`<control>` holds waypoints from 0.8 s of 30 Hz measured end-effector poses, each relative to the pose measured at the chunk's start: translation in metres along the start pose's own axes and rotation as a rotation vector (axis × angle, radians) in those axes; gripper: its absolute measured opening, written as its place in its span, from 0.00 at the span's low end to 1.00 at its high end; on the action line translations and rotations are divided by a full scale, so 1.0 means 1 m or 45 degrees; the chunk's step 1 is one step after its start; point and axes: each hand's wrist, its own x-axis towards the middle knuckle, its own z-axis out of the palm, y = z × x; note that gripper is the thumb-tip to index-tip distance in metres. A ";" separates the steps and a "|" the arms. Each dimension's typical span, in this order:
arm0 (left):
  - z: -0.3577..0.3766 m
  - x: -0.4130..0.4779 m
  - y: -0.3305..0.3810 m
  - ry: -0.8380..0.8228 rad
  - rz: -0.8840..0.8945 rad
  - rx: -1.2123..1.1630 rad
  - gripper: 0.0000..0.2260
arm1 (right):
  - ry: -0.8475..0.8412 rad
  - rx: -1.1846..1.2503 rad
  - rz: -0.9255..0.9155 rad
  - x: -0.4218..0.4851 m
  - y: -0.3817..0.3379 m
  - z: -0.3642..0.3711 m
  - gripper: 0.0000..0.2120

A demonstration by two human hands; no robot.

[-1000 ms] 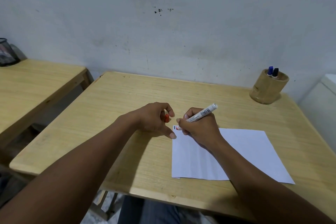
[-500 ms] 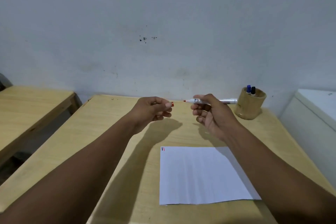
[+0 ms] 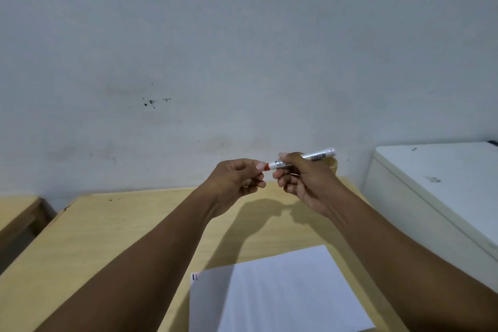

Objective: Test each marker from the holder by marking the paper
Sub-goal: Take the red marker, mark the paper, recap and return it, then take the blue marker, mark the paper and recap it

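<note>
- The slim white plastic marker (image 3: 301,160), a smooth cylinder with dark print, sits mid-frame above the pale wooden table (image 3: 113,226); its long axis runs nearly level, the butt end tilting slightly up toward the right.
- The right hand (image 3: 304,180) is wrapped around the marker's barrel.
- The left hand (image 3: 237,179) pinches the small red cap (image 3: 266,166) at the marker's left end; whether it is fully seated cannot be told.
- The flat white sheet of paper (image 3: 280,291) lies at lower centre, with short red and dark strokes (image 3: 194,276) at its upper left corner.
</note>
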 end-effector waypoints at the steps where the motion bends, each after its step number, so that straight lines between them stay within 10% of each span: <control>1: 0.005 0.004 0.001 -0.002 0.009 0.011 0.07 | -0.009 0.006 -0.013 0.002 -0.001 -0.003 0.07; 12: 0.030 0.049 0.026 0.192 0.204 0.298 0.05 | 0.158 -0.265 0.181 0.023 -0.038 -0.057 0.27; 24: 0.082 0.119 0.057 0.186 0.431 0.928 0.07 | 0.413 -0.516 0.070 0.031 -0.050 -0.129 0.14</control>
